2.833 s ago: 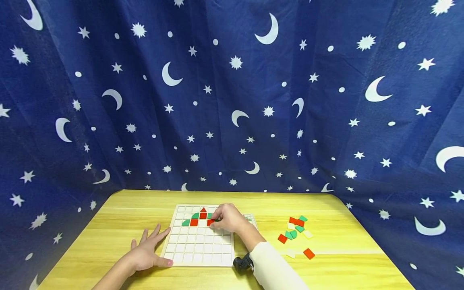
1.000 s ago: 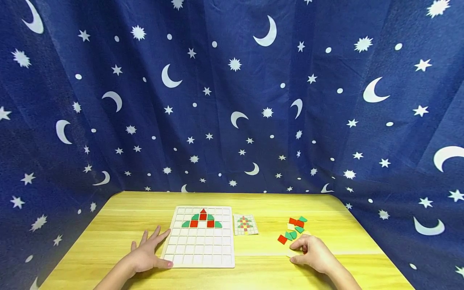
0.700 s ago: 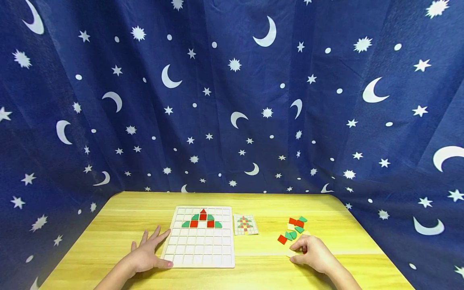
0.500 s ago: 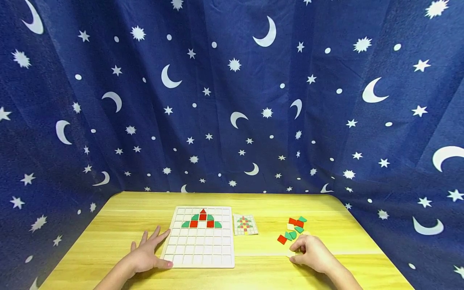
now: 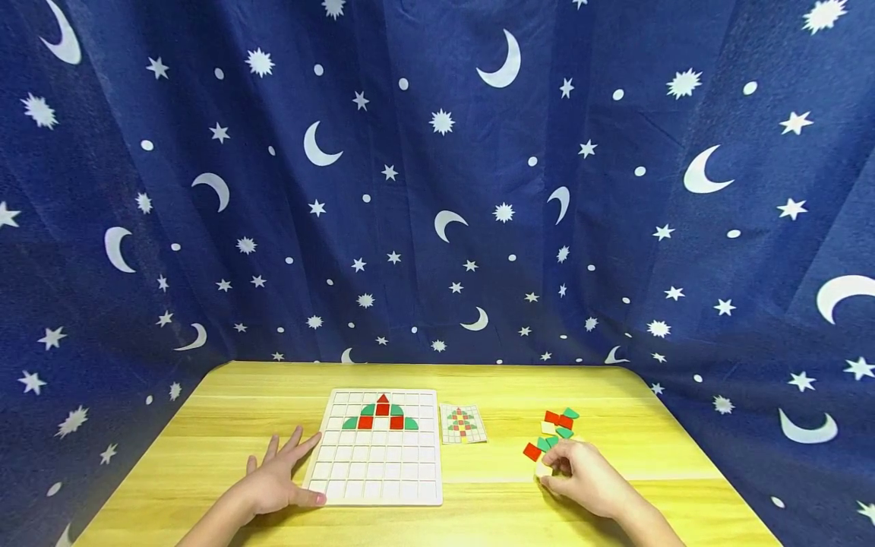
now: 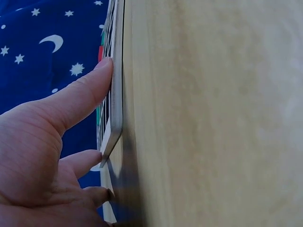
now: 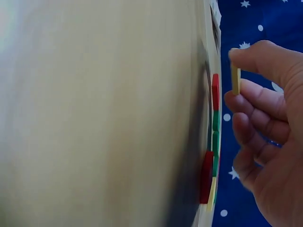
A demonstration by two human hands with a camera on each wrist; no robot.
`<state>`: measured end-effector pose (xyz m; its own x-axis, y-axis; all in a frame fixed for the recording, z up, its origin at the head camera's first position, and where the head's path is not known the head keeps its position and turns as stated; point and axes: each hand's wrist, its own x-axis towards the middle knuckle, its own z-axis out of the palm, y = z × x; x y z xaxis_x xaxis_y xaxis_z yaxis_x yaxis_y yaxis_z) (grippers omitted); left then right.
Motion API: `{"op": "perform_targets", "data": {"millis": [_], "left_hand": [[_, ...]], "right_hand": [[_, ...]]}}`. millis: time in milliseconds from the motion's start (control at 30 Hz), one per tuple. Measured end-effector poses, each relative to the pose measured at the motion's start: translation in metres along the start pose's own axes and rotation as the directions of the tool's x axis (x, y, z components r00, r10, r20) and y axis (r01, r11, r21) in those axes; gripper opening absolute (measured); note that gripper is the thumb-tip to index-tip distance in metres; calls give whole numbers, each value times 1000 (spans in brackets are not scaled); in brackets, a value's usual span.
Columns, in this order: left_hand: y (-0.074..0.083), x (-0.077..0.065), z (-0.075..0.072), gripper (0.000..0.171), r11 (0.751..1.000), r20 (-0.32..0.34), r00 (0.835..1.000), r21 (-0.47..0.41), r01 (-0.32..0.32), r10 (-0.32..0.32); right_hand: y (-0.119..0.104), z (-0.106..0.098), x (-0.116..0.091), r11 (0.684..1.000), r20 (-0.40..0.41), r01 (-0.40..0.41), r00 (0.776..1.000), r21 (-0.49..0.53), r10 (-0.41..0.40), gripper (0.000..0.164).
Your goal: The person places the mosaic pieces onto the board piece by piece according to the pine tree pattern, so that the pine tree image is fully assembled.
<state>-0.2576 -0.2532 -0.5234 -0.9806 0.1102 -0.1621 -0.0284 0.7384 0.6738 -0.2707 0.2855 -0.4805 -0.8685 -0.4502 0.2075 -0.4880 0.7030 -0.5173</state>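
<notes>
Clearly, the white grid board (image 5: 376, 464) lies well inside the table's (image 5: 495, 494) far and side edges, with the pattern card (image 5: 463, 424) just beside its right edge; a broad strip of wood separates the card from the loose tiles (image 5: 563, 433). The left hand (image 5: 272, 477) has its fingers spread wide, thumb touching the board's near left corner, index finger at its left edge. The right hand (image 5: 585, 477) pinches a pale tile (image 5: 543, 469) narrowly between thumb and fingers (off the wood, as the right wrist view shows), near a red tile (image 5: 532, 452).
</notes>
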Motion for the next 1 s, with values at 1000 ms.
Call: {"op": "perform_targets", "data": {"millis": [1000], "left_hand": [[17,-7,-5,121,1000,5,1000,13,10,-10]], "right_hand": [[-77,56,72,955,-121,205,976,215,-183,15]]}}
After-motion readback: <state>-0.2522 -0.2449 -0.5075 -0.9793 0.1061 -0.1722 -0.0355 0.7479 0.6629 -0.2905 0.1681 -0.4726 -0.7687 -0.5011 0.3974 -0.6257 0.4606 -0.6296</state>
